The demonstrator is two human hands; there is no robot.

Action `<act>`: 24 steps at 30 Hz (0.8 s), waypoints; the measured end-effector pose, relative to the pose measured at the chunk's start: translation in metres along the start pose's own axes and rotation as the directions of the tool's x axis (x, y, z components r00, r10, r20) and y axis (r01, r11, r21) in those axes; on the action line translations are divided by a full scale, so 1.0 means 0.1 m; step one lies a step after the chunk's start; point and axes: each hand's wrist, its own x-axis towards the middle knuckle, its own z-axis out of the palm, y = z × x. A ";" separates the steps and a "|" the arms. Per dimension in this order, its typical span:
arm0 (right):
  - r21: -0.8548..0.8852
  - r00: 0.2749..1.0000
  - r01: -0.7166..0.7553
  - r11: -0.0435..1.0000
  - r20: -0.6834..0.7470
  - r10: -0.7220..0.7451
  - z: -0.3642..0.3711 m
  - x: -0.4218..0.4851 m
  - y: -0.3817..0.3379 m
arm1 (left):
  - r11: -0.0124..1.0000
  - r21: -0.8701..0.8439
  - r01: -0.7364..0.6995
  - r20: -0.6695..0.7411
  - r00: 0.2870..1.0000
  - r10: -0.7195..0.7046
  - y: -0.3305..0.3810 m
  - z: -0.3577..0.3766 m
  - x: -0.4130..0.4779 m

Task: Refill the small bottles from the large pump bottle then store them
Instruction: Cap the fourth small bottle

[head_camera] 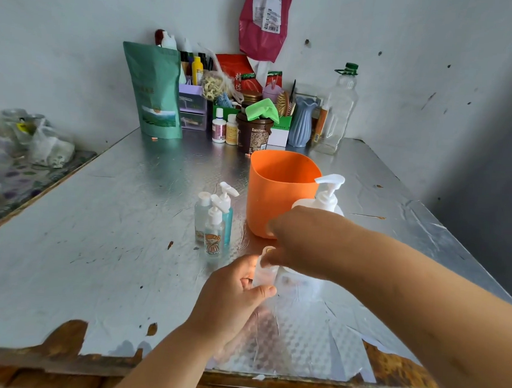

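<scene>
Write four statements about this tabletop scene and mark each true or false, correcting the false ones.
1. The left hand grips a small clear bottle. True.
2. The right hand presses the large pump bottle on its head. False: it pinches the small clear bottle's top; the pump head is free.
3. Three small bottles stand left of the orange container. True.
4. The orange container lies on its side. False: it stands upright.

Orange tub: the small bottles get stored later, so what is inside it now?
Only the bare inner back wall of the orange tub shows; nothing pokes above its rim. Its front wall covers the bottom, so anything lying low inside cannot be seen.
</scene>
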 end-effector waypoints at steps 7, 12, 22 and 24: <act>0.047 0.998 -0.057 0.997 0.004 0.057 0.02 0.01 -0.02 | 1.000 0.017 -0.003 -0.012 1.000 0.003 0.00 0.00 0.00; 0.006 0.999 -0.031 0.999 0.016 0.031 0.05 0.02 -0.05 | 1.000 0.017 -0.013 -0.015 1.000 0.013 0.01 -0.01 0.00; -0.067 0.999 -0.054 0.996 -0.010 0.054 0.05 -0.01 -0.06 | 1.000 0.018 -0.017 -0.010 1.000 0.018 0.01 -0.01 -0.01; -0.006 0.998 -0.057 0.998 -0.036 0.057 0.07 -0.02 -0.05 | 1.000 0.011 -0.022 -0.007 1.000 0.022 0.01 -0.01 -0.01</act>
